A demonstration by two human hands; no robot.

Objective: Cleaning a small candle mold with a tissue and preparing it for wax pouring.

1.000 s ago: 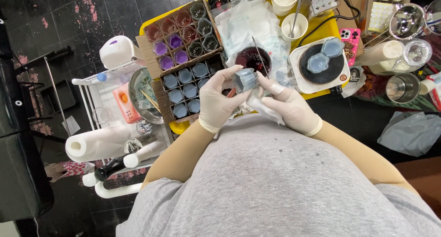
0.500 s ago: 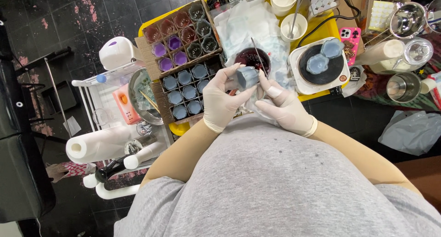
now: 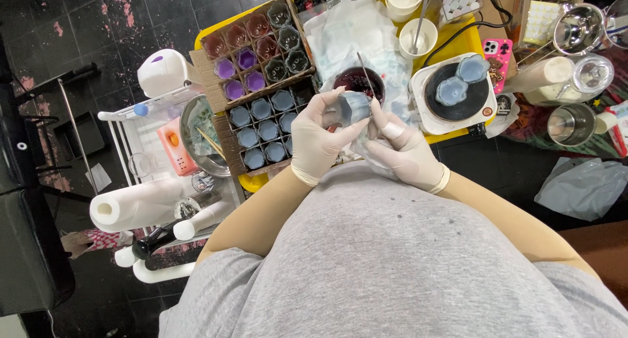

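My left hand [image 3: 319,139], in a pale glove, grips a small blue flower-shaped cup [image 3: 354,107] from the left. My right hand [image 3: 404,151], also gloved, touches the same cup from the right with its fingertips. Both hands are raised just above my grey shirt, in front of a dark bowl [image 3: 358,81] with a thin stick [image 3: 364,75] standing in it. To the left, a cardboard tray [image 3: 230,142] holds several blue cups like the one I hold.
A second tray [image 3: 208,77] with purple, dark red and green cups lies further back. A white hot plate [image 3: 451,113] with two blue cups stands at right. White cups, metal pots, a pink phone, a paper roll [image 3: 137,204] and a white rack surround the yellow table.
Both hands have stayed together on the blue cup and shifted slightly; the right fingers have moved closer around it.
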